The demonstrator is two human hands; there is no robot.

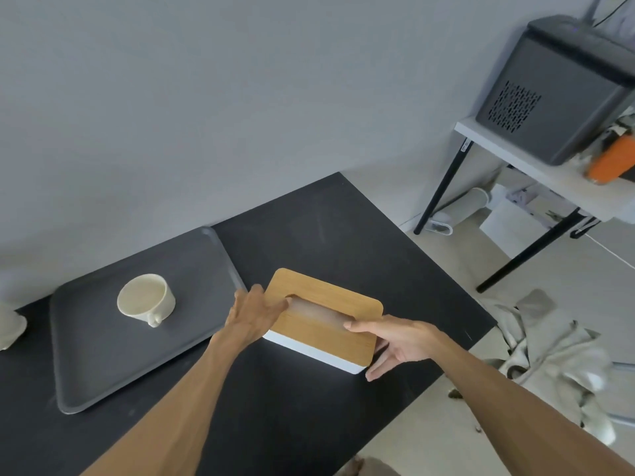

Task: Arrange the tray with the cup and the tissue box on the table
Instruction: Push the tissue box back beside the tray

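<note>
A white tissue box (pixel 326 321) with a wooden slotted lid lies on the black table (pixel 309 218), right of centre. My left hand (pixel 256 312) grips its left end, fingers over the lid edge. My right hand (pixel 400 340) holds its right end, thumb on the lid and fingers down the side. A dark grey tray (pixel 103 365) rests on the table to the left, close to the box. A cream cup (pixel 146 298) stands upright on the tray, its handle pointing toward me.
The table's right edge runs diagonally just beyond the box. A pale object (pixel 10 326) sits at the far left edge. Past the table stand a white side table (pixel 536 163) carrying a grey appliance (pixel 556 91), and crumpled cloth (pixel 556 352) lies on the floor.
</note>
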